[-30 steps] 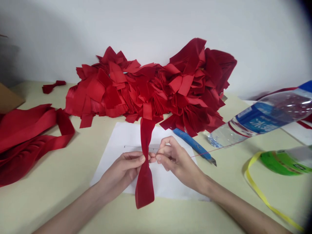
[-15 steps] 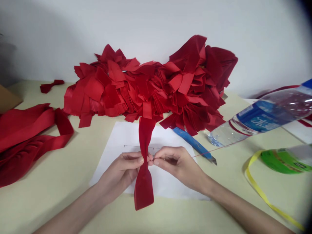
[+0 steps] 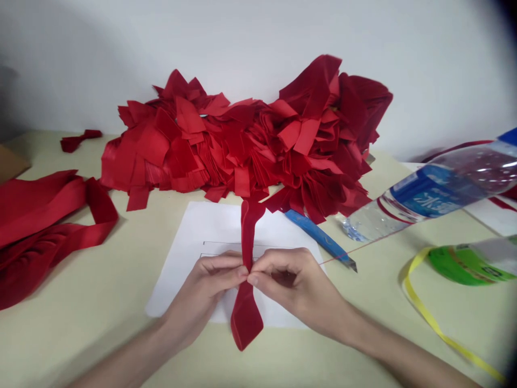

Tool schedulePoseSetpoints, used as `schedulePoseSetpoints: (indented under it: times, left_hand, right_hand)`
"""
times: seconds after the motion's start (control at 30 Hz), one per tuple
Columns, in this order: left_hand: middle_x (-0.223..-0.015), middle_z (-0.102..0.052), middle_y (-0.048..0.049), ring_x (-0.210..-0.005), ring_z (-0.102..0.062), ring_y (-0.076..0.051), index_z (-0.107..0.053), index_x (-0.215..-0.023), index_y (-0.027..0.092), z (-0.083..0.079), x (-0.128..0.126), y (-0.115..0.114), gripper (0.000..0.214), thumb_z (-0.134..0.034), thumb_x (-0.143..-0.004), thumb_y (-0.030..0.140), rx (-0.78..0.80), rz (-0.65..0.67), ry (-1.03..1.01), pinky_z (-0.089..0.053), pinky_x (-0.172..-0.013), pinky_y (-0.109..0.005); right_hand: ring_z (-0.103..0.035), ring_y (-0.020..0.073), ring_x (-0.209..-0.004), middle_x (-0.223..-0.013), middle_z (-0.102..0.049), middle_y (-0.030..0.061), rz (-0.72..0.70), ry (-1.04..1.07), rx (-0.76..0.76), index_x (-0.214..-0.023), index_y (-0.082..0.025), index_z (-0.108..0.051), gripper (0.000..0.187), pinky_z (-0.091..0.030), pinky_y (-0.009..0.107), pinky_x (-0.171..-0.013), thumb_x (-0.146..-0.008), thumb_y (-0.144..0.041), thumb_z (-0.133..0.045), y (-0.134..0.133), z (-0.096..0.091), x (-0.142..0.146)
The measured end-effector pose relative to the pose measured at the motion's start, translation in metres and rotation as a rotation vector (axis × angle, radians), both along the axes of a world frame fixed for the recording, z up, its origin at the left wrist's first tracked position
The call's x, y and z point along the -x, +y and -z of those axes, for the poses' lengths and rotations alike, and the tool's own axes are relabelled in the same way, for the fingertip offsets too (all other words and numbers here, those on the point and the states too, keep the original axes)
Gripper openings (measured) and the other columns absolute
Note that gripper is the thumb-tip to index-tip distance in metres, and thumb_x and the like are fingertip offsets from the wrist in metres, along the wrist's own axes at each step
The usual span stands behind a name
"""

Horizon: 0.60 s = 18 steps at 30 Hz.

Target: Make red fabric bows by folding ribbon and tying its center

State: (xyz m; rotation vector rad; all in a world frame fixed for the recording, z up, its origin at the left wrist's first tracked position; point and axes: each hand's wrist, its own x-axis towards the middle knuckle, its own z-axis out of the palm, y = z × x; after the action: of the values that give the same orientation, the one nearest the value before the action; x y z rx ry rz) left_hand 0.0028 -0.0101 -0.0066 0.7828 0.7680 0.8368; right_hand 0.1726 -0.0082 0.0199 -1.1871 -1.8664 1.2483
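Observation:
Over a white printed sheet [image 3: 214,223], a red velvet ribbon [image 3: 247,319] stands lengthwise, gathered narrow at its middle with wider ends above and below. My left hand [image 3: 205,285] is closed, thumb and fingers pinching the gathered middle. Fingertip to fingertip with it, my right hand [image 3: 297,283] is closed too, pinching at the same narrow spot from the right. A thin red thread [image 3: 365,247] runs from behind my right hand towards a bottle. The pinched fingertips hide how the thread meets the ribbon.
A large heap of red ribbon pieces [image 3: 242,145] lies behind. More red ribbon [image 3: 44,215] is at left, with one small bow-shaped piece [image 3: 81,140] beyond. At right are a blue utility knife [image 3: 321,237], a tilted plastic bottle [image 3: 428,194], a green-labelled bottle [image 3: 464,267] and a yellow strip [image 3: 432,318].
The ribbon has turned edge-on and shifted slightly right. My right hand's fingertips have come in against its middle, meeting my left fingertips. The whole view has shifted slightly.

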Motion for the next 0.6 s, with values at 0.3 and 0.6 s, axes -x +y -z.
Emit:
schedulePoseSetpoints:
  times: [0.3, 0.6]
  left_hand:
    - [-0.078, -0.060, 0.0000, -0.078, -0.052, -0.015, -0.075, -0.074, 0.023, 0.0041, 0.0023, -0.0013, 0.008, -0.068, -0.075, 0.020, -0.064, -0.042, 0.140, -0.037, -0.075, -0.028]
    - [-0.069, -0.054, 0.0017, -0.070, -0.049, -0.012, -0.072, -0.061, 0.022, 0.0078, 0.0016, -0.0010, 0.009, -0.071, -0.070, 0.021, -0.062, -0.052, 0.156, -0.035, -0.070, -0.026]
  right_hand:
    - [-0.035, 0.0046, -0.052, -0.056, -0.048, -0.0052, -0.008, -0.016, 0.085, -0.068, -0.015, -0.062, 0.011, -0.029, 0.017, -0.046, -0.078, -0.017, -0.059, 0.0036, -0.0011, -0.0036]
    - [-0.034, 0.0042, -0.051, -0.055, -0.046, -0.0050, -0.026, -0.025, 0.127, -0.064, -0.013, -0.060, 0.012, -0.028, 0.017, -0.046, -0.076, -0.014, -0.058, 0.0054, -0.0009, -0.0039]
